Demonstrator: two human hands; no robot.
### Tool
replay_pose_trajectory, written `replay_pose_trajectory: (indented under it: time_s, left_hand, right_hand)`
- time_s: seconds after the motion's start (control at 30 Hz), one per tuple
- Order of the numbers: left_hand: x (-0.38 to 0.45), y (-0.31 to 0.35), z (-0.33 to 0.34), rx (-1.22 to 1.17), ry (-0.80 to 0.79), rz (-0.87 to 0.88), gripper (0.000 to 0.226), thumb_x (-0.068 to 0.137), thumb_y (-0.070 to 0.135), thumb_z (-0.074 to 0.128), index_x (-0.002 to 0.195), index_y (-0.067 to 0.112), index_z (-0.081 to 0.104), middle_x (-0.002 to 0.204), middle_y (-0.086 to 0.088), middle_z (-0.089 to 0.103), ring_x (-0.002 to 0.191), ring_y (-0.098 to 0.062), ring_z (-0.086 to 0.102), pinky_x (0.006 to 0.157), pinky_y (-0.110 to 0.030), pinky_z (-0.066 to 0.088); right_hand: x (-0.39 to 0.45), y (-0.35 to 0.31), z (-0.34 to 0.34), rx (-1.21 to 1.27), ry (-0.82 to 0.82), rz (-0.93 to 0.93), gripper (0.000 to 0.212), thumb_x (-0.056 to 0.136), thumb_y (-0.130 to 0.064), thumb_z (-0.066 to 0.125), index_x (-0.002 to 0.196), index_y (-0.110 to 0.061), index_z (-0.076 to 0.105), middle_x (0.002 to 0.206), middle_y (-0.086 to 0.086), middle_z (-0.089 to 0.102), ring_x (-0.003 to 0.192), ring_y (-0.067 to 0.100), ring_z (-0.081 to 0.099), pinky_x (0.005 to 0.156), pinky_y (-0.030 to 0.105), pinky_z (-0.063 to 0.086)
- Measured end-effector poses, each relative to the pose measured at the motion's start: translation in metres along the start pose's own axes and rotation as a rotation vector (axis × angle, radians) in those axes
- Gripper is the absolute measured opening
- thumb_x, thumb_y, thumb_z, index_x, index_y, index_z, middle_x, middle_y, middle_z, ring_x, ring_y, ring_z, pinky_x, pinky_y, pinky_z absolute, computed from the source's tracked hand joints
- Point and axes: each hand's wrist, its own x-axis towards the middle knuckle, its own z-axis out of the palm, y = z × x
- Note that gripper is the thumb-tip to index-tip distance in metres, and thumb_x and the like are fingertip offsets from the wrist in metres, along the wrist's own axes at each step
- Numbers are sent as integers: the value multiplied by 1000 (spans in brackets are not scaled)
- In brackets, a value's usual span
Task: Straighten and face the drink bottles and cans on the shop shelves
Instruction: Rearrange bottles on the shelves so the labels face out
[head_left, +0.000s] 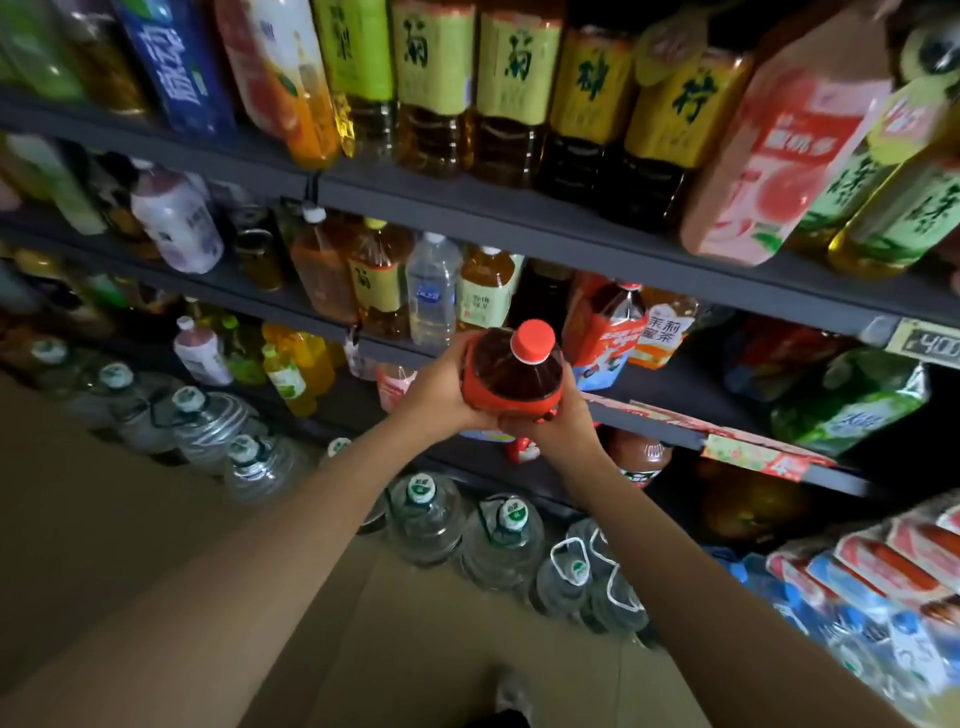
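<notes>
Both hands, left hand (439, 387) and right hand (558, 418), are wrapped around a red-capped dark drink bottle (511, 374), held off the shelf in front of the lower shelf's front edge (649, 421). Many bottles behind it lean unevenly, so most of the facing looks undone.

- Dark cola bottle (511, 371), red cap and label, upright in front of the shelf (649, 415) edge.
- Tea bottles (441, 291) stand upright above that shelf.
</notes>
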Motion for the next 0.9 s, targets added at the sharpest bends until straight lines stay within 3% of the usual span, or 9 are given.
replay_pose_trajectory:
  time_s: [0.07,0.13,0.2,0.27,0.37,0.47,0.57,0.73,0.9]
  left_hand:
    - [20,-16,11,51,3,53,102,40,23,88,130,14,41,129,-4,51,118,-15,48,99,-24,39]
    - [38,-29,20,105,6,103,100,43,22,87,132,13,41,128,-4,53,121,-19,49,103,-31,39]
    - [53,-40,28,144,14,136,96,51,12,90,133,16,41,128,-4,55,122,-20,49,103,-32,39]
    - [66,-51,32,172,22,151,92,54,10,89,133,18,41,126,-2,57,119,-19,51,101,-32,40]
    - [82,-65,32,142,-2,140,92,54,7,88,132,21,41,122,4,57,116,-14,51,99,-29,40]
    - [97,-73,28,120,-37,131,87,54,4,88,126,23,43,121,4,57,117,-16,53,102,-35,41]
    - [109,-80,24,89,-41,113,75,55,1,87,115,26,49,116,0,62,111,-19,58,101,-42,44]
    - [121,-97,21,74,23,86,67,54,10,88,110,24,54,104,5,65,101,-15,61,94,-37,48]
    - [119,-103,25,0,47,135,54,64,7,83,105,25,53,86,16,60,75,5,55,54,-13,46]
  right_hand:
    - [13,20,-2,29,46,-22,95,55,7,81,130,-28,34,129,2,51,117,16,50,91,19,46]
    - [26,36,-6,25,88,-32,95,52,3,82,132,-23,38,130,9,54,119,22,52,98,32,46]
    - [36,48,-14,-5,101,-41,90,58,11,81,135,-13,40,127,8,55,115,20,53,93,22,47]
    - [46,59,-28,-76,59,-49,87,63,5,81,137,-12,39,125,4,57,111,14,54,87,16,47]
    - [59,83,-54,-188,3,13,84,59,-20,88,131,-17,44,128,5,55,117,17,53,99,37,46]
    - [75,104,-73,-213,264,48,93,51,-32,91,128,-15,43,131,16,47,119,31,50,101,50,41]
    - [99,107,-79,-306,451,34,96,67,-18,84,143,-5,27,141,17,35,131,31,36,109,41,31]
    - [137,122,-68,-295,518,-75,108,56,-21,89,139,1,24,138,17,41,130,30,39,109,43,32]
    - [144,139,-49,-316,716,-116,102,61,-32,86,137,-1,26,135,17,38,129,30,35,102,42,32]
